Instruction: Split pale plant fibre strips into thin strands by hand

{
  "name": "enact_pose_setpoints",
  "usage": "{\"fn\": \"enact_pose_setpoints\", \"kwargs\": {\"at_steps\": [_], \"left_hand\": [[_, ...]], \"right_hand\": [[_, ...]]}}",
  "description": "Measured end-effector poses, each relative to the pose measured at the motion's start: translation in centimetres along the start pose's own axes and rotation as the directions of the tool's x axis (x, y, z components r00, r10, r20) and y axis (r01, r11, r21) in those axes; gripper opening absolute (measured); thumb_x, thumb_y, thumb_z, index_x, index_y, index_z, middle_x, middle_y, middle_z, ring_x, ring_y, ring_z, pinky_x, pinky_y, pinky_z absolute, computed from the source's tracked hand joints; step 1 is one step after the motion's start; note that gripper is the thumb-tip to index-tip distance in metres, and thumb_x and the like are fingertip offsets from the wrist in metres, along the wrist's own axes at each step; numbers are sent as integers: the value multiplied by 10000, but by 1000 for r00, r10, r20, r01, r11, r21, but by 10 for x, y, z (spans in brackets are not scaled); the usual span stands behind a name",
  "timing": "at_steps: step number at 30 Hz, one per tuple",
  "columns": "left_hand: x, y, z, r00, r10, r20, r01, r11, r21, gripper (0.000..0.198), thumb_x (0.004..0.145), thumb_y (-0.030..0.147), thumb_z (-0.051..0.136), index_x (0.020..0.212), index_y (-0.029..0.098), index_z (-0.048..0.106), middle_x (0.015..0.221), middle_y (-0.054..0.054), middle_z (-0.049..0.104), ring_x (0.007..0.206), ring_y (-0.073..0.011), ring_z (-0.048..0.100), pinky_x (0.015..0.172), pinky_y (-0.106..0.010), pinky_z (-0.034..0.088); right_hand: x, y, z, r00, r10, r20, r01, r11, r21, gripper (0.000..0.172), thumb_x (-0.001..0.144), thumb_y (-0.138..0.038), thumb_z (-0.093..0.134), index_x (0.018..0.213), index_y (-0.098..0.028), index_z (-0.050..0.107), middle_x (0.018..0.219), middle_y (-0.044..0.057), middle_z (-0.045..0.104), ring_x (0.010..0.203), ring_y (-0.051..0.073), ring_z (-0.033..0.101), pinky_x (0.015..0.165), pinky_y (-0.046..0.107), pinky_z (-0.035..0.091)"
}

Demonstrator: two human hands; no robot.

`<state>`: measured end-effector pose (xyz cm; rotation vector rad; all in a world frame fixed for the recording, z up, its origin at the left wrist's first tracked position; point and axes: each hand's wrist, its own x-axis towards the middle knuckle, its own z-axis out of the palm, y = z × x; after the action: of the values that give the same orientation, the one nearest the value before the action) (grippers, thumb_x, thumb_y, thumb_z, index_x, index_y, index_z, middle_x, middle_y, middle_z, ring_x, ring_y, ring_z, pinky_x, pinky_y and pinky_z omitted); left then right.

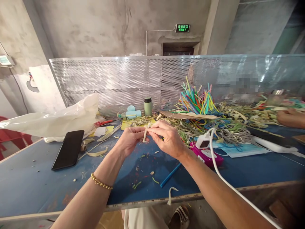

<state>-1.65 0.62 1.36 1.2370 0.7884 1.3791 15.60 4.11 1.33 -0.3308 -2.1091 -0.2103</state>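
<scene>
Blue bench [133,194]: inside its near edge, a pale strip [145,135] is pinched by left hand [130,139] and right hand [167,137], best kept evenly tensioned.

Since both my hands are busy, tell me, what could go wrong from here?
The white cord runs close along the right forearm, so a sideways move might snag it. The small pale piece pinched between the left hand and right hand could slip. The loose blue stick lies near that forearm and might get knocked.
</scene>
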Motion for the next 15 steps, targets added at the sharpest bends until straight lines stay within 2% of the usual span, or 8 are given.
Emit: {"fn": "enact_pose_setpoints", "kwargs": {"at_steps": [7, 11, 15], "left_hand": [[1, 4, -2, 1000, -21, 13, 21, 999, -24, 148, 650, 113, 693, 778, 81, 760, 780, -100, 723, 628, -146, 651, 686, -273, 475], [1, 4, -1, 999, -23, -31, 22, 999, -39, 169, 723, 251, 720, 755, 87, 744, 769, -104, 721, 649, -169, 670, 696, -290, 487], [1, 2, 1, 998, 1, -63, -2, 1000, -21, 218, 668, 288, 795, 713, 86, 727, 702, -84, 709, 590, -149, 644, 678, -290, 489]], "right_hand": [[0, 2, -2, 999, -32, 29, 34, 998, -60, 224, 924, -192, 530, 1047, -193, 717, 939, 75, 635, 892, 196, 557, 804, 372, 472], [1, 1, -5, 994, -51, 102, 69, 980, -186, 253, 936, -195, 503, 1087, -188, 706, 944, 89, 629, 909, 216, 529, 813, 392, 444], [3, -5, -7, 981, -70, 181, 122, 949, -292, 243, 937, -182, 484, 1034, -165, 707, 944, 106, 621, 909, 229, 503, 806, 395, 414]]}}
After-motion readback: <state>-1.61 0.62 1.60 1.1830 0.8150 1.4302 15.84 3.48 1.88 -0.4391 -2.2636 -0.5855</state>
